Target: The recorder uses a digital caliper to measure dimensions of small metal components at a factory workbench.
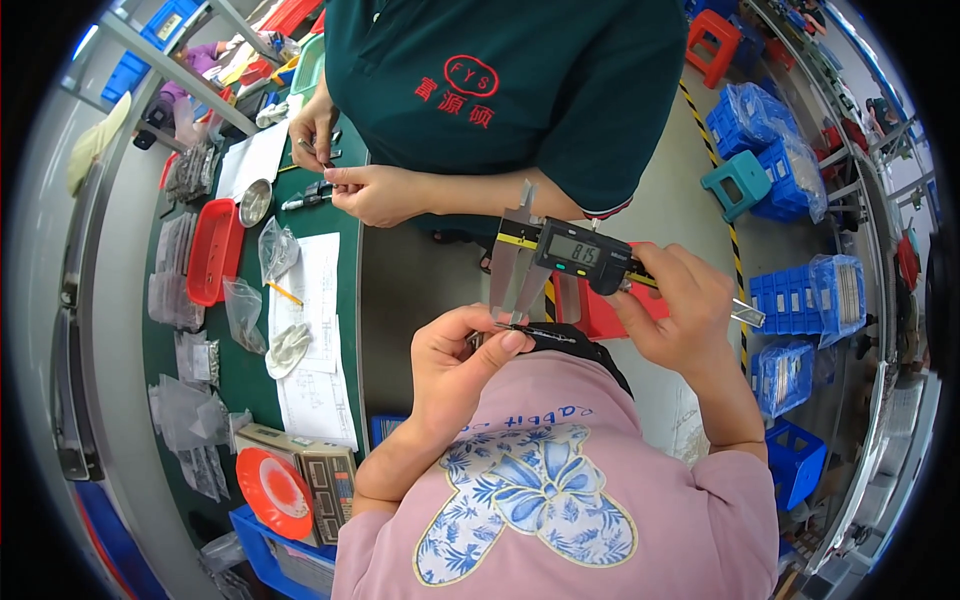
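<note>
My right hand (685,300) is wrapped round the beam and slider end of a digital caliper (575,252), which has a black body and a lit display. The caliper's long steel jaws point down toward my left hand (445,365). My left thumb and forefinger pinch a small, thin dark piece (513,327) right at the jaw tips. Its exact kind is too small to make out, and whether the jaws touch it I cannot tell.
Across from me stands a person in a dark green shirt (500,110), hands (375,195) together over the table. The green table (235,350) at left holds a red tray (215,250), a metal bowl (256,202), papers, bags and a scale (325,480). Blue crates (790,305) line the right.
</note>
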Available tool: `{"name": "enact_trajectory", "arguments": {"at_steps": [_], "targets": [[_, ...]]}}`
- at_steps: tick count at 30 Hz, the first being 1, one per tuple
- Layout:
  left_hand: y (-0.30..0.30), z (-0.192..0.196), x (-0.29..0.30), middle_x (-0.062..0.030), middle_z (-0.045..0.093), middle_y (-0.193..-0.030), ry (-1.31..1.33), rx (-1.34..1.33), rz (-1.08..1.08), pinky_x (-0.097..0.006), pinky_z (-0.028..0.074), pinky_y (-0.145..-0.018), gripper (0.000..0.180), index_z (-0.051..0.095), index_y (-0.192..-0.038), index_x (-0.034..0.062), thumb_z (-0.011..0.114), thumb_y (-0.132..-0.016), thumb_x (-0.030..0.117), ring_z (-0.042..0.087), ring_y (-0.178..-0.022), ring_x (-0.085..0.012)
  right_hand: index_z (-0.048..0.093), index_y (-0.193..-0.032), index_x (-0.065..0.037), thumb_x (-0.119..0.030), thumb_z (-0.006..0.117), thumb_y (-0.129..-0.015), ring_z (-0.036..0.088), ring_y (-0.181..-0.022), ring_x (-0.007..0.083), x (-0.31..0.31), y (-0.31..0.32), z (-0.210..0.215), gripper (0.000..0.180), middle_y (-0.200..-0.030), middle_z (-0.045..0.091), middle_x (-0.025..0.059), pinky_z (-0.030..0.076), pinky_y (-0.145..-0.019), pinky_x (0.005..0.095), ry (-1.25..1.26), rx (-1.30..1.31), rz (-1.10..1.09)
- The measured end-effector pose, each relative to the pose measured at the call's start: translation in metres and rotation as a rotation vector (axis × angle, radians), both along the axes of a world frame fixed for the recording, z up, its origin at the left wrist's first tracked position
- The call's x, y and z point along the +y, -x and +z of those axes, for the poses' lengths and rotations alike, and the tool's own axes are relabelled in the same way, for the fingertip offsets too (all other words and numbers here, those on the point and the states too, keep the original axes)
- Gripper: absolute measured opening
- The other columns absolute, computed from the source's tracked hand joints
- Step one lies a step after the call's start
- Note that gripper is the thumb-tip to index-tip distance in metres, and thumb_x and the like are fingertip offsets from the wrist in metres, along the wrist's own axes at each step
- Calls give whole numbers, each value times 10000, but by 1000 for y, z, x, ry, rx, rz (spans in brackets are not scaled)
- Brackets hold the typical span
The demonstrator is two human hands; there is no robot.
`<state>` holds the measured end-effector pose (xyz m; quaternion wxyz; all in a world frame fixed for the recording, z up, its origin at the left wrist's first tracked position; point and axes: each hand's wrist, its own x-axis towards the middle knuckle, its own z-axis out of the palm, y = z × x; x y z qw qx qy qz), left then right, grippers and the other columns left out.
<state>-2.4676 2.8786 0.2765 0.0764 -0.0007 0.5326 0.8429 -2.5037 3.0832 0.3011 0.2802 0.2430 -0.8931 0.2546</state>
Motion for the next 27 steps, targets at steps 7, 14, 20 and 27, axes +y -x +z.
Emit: {"name": "enact_trajectory", "arguments": {"at_steps": [7,14,20,27], "targets": [[1,0,0,-94,564,-814,2,1,0,-209,467,-622,79,521,-790,-25,572,-737,3,581,-728,-153,548,-775,-36,-175,674,-547,485,-449,196,0,2,-2,296,-577,509,54,368,-401,266,10,-9,8],[3,-1,0,-92,563,-809,14,9,-8,-209,466,-625,77,530,-795,-31,570,-738,2,579,-724,-148,549,-770,-33,-176,682,-545,491,-454,200,0,3,-3,298,-579,512,59,373,-404,267,23,-16,4],[5,-1,-1,-92,561,-804,15,-7,-14,-208,466,-627,86,540,-811,-39,567,-739,-2,576,-721,-144,549,-767,-33,-179,684,-546,490,-453,199,-1,4,-4,298,-577,509,58,371,-402,267,7,-36,-4],[8,-2,-2,-88,561,-805,45,-4,-23,-199,459,-620,96,547,-828,-43,562,-741,-4,575,-719,-138,548,-764,-34,-187,685,-553,492,-456,199,-2,5,-7,295,-578,511,57,373,-405,265,7,-43,-16]]}}
